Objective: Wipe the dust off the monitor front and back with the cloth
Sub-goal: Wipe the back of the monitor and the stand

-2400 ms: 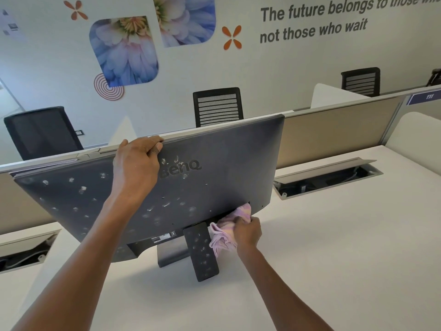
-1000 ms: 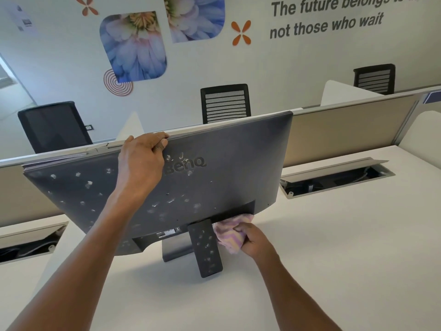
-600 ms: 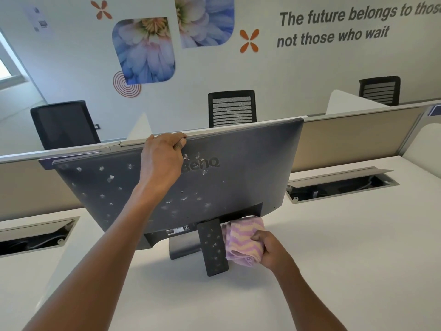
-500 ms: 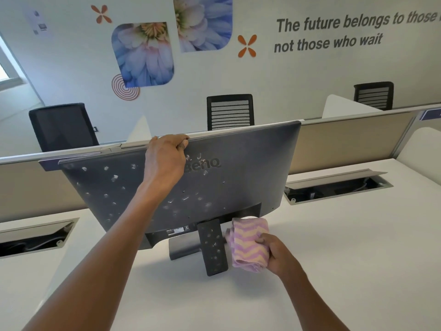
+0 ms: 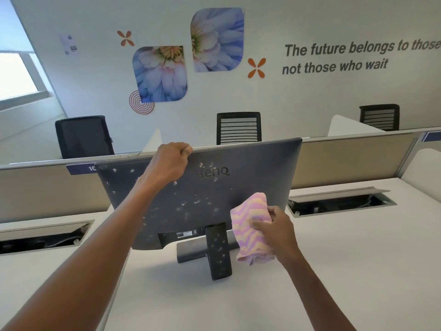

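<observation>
A dark grey BenQ monitor (image 5: 260, 173) stands on the white desk with its back toward me, speckled with pale dust flecks on its left and middle. Its stand (image 5: 218, 252) is flecked too. My left hand (image 5: 170, 161) grips the monitor's top edge. My right hand (image 5: 274, 225) holds a pink and yellow zigzag cloth (image 5: 250, 225) against the lower right of the back panel, beside the stand. The screen side is hidden from me.
The white desk (image 5: 334, 271) has open cable trays at the right (image 5: 338, 201) and left (image 5: 43, 237). A beige partition (image 5: 353, 161) runs behind the monitor. Black office chairs (image 5: 238, 127) stand beyond it, against a wall with flower prints.
My right hand has lifted the cloth from the base beside the stand up onto the lower right of the back panel. My left hand keeps its grip on the top edge.
</observation>
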